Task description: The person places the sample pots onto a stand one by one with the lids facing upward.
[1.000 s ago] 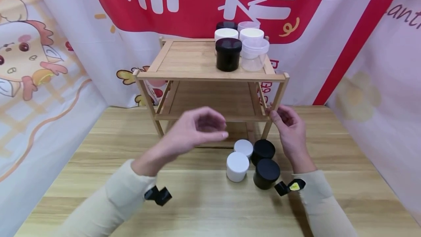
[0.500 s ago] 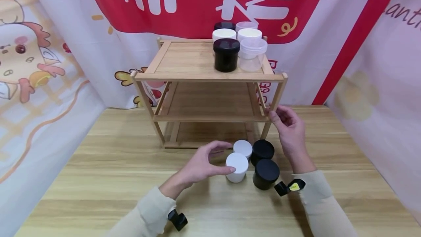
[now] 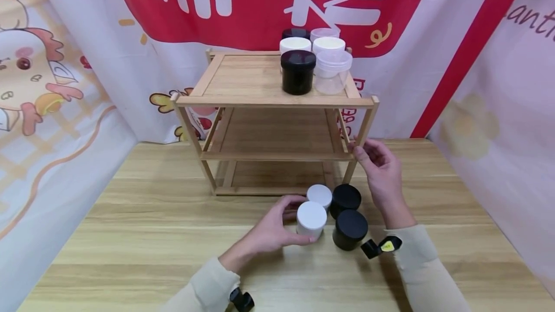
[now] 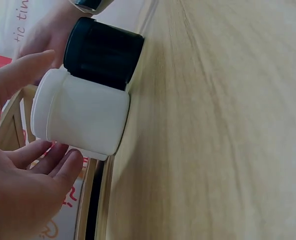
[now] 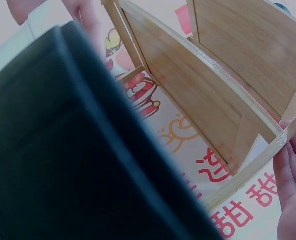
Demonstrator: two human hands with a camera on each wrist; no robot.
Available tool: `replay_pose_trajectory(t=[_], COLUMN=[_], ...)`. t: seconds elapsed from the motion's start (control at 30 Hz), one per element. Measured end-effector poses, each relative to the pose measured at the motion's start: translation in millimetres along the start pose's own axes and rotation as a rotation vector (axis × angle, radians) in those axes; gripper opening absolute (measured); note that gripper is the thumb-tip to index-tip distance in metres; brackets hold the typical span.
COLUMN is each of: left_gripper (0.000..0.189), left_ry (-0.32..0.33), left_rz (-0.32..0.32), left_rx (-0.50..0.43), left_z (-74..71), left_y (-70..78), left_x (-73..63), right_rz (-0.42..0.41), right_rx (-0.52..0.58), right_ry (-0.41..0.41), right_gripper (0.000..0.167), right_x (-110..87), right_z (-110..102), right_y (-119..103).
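My left hand is around the nearer white jar, thumb at its front and fingers curled along its far side. In the left wrist view the white jar stands on the table between thumb and fingers, a black jar beyond it. Another white jar sits behind, and two lidded black jars stand to the right. My right hand grips the right front post of the wooden shelf rack; the right wrist view shows thumb and fingers on either side of the post.
On the rack's top shelf several jars stand at the right: black, white and clear. Two lower shelves lie beneath. Printed cloth hangs at the back and sides of the wooden table.
My left hand has come down and to the right from in front of the rack to the nearer white jar, its thumb now lower at the jar's front. My right hand stays at the post.
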State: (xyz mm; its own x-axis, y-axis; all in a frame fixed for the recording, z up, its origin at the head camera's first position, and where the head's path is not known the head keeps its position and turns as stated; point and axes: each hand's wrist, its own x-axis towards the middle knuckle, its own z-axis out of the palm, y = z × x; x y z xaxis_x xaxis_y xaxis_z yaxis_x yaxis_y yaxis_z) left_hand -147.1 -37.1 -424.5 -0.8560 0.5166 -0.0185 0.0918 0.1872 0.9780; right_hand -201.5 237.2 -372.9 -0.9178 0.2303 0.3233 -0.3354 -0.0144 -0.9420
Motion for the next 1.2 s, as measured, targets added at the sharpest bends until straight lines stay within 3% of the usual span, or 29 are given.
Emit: replay_pose_trajectory(t=[0.17,0.37,0.7,1.0,1.2], left_gripper=[0.083,0.076,0.071,0.072,0.070], left_ry=[-0.001,0.039,0.059,0.053,0.049], left_rz=[-0.003,0.008,0.004,-0.040,-0.018], left_rx=[0.013,0.048,0.009,-0.016,0.012], left_z=[1.9,6.4,8.0,3.3,-4.7], left_y=[-1.9,-5.6,-7.3,-4.7,-2.3], left_x=[1.5,3.6,4.4,2.0,1.2], right_rz=[-0.002,0.021,0.012,0.013,0.015], right_rx=[0.013,-0.016,-0.015,-0.007,-0.012], right_ry=[-0.009,0.009,0.002,-0.011,-0.014], right_gripper=[0.034,0.028,0.031,0.034,0.035], right_x=[0.3,-1.8,-0.8,0.2,0.2], right_z=[0,1,1,0,0], right_y=[-1,-3,-2,-2,-2])
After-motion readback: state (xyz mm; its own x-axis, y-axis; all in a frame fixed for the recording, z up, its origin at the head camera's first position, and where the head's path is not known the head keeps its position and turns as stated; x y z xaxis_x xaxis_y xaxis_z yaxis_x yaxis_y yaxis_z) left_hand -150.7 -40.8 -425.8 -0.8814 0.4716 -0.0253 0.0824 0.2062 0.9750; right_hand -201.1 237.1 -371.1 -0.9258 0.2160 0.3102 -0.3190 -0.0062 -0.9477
